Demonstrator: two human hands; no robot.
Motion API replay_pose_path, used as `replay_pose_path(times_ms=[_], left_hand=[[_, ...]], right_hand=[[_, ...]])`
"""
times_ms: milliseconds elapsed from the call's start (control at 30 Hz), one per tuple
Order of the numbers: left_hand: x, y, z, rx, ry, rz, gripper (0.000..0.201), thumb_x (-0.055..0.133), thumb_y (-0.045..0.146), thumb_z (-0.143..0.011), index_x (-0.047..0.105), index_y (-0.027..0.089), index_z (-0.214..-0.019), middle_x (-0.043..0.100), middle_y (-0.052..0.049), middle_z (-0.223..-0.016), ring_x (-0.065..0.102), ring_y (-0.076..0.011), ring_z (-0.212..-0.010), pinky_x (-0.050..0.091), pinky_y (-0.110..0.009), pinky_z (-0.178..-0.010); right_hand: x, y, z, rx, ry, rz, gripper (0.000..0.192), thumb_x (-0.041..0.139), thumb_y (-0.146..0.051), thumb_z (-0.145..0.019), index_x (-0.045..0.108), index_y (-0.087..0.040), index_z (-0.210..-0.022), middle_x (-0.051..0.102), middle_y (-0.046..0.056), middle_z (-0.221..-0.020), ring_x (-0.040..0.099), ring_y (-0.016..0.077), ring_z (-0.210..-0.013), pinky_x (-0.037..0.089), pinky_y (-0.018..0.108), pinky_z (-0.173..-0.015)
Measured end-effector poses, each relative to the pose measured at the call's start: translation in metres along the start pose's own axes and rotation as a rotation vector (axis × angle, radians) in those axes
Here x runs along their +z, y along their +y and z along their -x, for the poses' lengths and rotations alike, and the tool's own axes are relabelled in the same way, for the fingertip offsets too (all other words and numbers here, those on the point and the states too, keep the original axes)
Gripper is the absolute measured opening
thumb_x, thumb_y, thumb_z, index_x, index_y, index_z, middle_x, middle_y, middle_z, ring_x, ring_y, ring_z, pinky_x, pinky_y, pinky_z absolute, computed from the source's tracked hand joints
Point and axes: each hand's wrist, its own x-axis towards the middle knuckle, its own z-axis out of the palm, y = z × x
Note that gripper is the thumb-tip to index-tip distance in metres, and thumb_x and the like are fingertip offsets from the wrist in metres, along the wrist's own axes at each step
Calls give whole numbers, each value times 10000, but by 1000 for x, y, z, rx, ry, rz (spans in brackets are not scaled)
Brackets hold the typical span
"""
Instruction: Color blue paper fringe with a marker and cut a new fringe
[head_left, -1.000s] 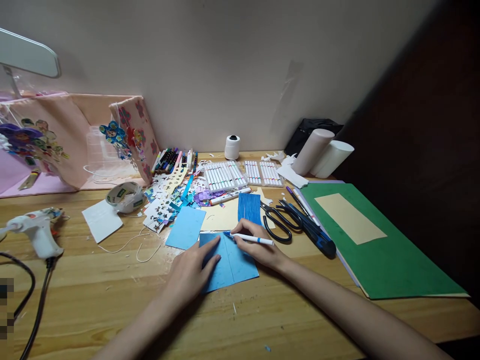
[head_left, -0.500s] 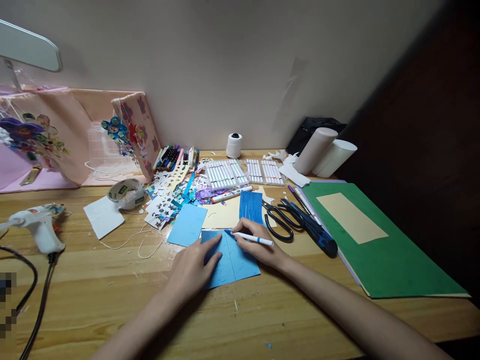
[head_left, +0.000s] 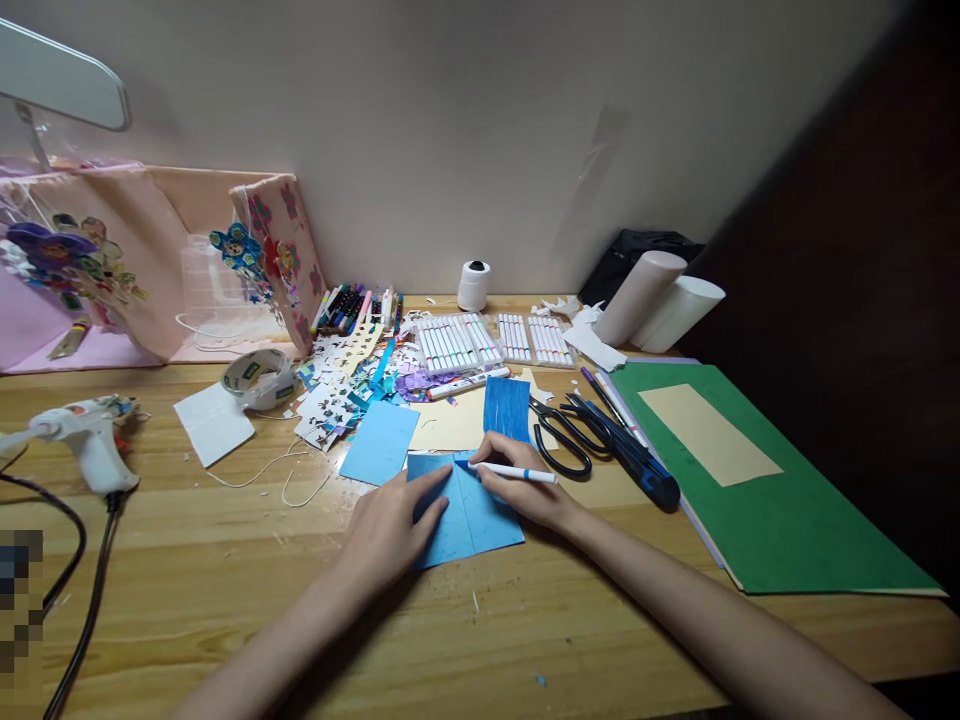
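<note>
A blue paper card (head_left: 471,520) lies on the wooden table (head_left: 225,580) in front of me. My left hand (head_left: 390,530) lies flat on its left part, fingers spread, pressing it down. My right hand (head_left: 521,485) grips a white marker with a blue band (head_left: 517,472), its tip touching the card's top edge near the middle line. A lighter blue card (head_left: 379,443), a dark blue coloured piece (head_left: 507,408) and a cream paper (head_left: 450,425) lie just beyond.
Black scissors (head_left: 559,435) and a blue utility knife (head_left: 637,460) lie right of my hand, beside a green board (head_left: 765,490). Marker sets (head_left: 457,345), paper scraps (head_left: 337,395), a tape roll (head_left: 255,375) and a glue gun (head_left: 82,440) lie left and behind.
My hands and the marker stay on the card with almost no motion. The view has shifted slightly, so everything sits a little higher and to the right.
</note>
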Motion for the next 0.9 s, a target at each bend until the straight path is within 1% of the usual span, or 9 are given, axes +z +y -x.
replay_pose_path(times_ms=[233,400,567,767,900], left_hand=[[0,-1,0,15,6,26,379,430,371,-903,509,359,-1274,639,-50,-1139,608,-281,-1015,489,-430,-810],[0,0,0,-3,4,1,378,426,375,-902,516,357,-1268,661,-55,-1050,625,-283,-960,497,-430,-779],[0,0,0,7,-1,-3,379,420,379,-904,513,358,-1271,656,-60,-1055,624,-284,-957,496,-432,-776],[0,1,-1,8,5,-30,406,467,429,-879,509,360,-1277,661,-68,-985,632,-280,-899,499,-420,-754],[1,-1,-1,10,14,-26,410,476,439,-872,516,358,-1272,658,-71,-961,629,-284,-889,497,-420,-749]], right_hand=[[1,-2,0,26,14,-8,39,526,-150,-795,564,-160,-793,580,2,-739,514,135,-673,361,233,-593],[1,2,0,27,-6,16,74,527,-102,-746,548,-165,-715,566,-10,-688,496,129,-637,337,229,-566],[0,2,0,31,8,8,53,518,-141,-780,549,-171,-749,563,-11,-697,494,127,-639,342,229,-567],[-2,4,1,38,-35,34,63,531,-150,-748,549,-169,-691,578,-2,-679,506,135,-634,336,239,-564],[-1,3,2,42,-27,11,65,517,-165,-763,544,-172,-705,567,-4,-670,503,133,-623,334,236,-551]])
